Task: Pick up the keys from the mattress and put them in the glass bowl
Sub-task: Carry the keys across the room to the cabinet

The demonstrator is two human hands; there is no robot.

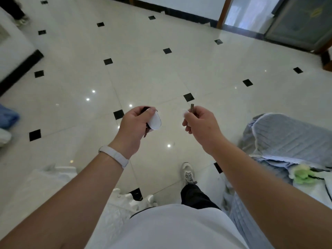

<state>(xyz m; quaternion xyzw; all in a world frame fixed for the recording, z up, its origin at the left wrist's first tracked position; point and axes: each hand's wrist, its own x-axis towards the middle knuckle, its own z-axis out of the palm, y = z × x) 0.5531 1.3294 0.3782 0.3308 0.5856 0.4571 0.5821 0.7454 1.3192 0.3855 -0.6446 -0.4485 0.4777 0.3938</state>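
Both forearms are bare to beyond the frame's lower edge, no sleeve showing on either. The left wrist carries a slim white band (115, 156) — smooth, rounded, snug, with no visible face or markings. At six o'clock a plain white shirt (179, 229) fills the bottom of the view, and toward one o'clock from it a dark trouser leg (195, 196) ends in a white-and-grey laced sneaker (187, 174) — its sole pale.

Left hand (133, 123) and right hand (201, 123) side by side above floor (161, 69)
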